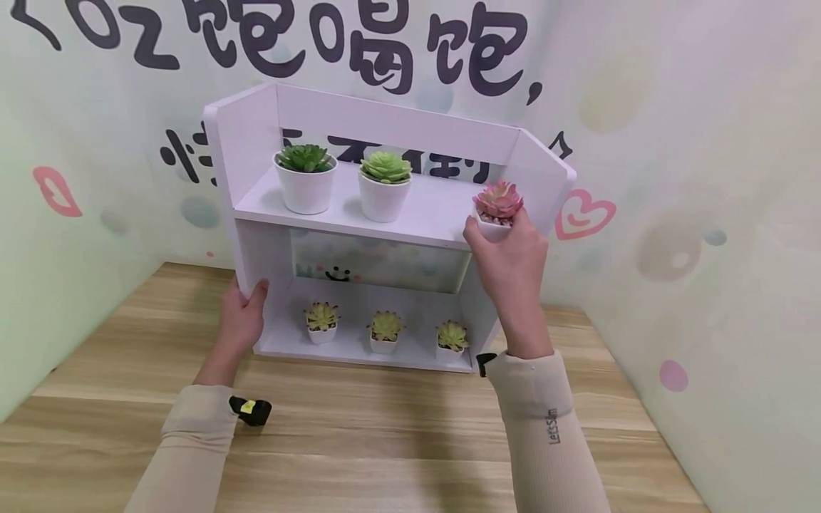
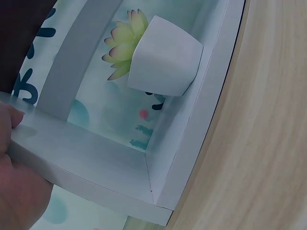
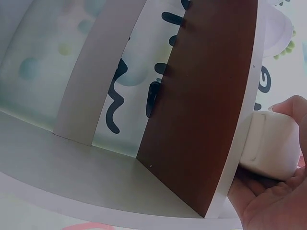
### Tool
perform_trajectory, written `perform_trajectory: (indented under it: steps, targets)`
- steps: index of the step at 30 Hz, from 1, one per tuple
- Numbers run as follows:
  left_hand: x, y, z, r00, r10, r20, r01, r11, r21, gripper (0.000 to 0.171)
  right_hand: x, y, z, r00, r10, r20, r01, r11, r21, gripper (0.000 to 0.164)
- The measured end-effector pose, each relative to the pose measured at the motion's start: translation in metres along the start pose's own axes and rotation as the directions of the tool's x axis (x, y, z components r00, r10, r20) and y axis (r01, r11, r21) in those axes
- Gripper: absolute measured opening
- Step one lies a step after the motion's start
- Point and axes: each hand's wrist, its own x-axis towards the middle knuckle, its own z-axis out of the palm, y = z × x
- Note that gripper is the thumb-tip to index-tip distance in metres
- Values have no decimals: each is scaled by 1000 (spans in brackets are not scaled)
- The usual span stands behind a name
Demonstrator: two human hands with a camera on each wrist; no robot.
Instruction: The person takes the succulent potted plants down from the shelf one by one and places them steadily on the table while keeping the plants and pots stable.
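Note:
My right hand [image 1: 513, 263] pinches the white pot of a pink succulent [image 1: 498, 199] at the right end of the upper shelf. In the right wrist view that pot [image 3: 271, 143] is at the shelf's front edge, thumb and fingers around it; whether it touches the board I cannot tell. With my left hand [image 1: 242, 317] I grip the left side panel of the white two-tier shelf [image 1: 246, 153], low down, thumb on the inner face. A dark green succulent [image 1: 306, 178] and a light green succulent [image 1: 385, 185] in round white pots stand on the upper board.
Three small yellow-green succulents, the left [image 1: 321, 322], middle [image 1: 385, 331] and right [image 1: 452, 340], stand in white pots on the lower board. The shelf rests on a wooden table [image 1: 359, 442]. A printed wall sheet [image 1: 641, 142] hangs right behind.

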Motion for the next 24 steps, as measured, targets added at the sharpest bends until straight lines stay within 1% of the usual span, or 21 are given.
perform_trajectory:
  steps: [15, 24]
  targets:
    - [0, 1, 0, 1000, 7, -5, -7, 1000, 11, 52, -4, 1, -3, 999, -36, -23, 36, 999, -15, 55]
    - [0, 0, 0, 1000, 10, 4, -10, 1000, 0, 51, -4, 0, -5, 1000, -23, 5, 23, 1000, -7, 56]
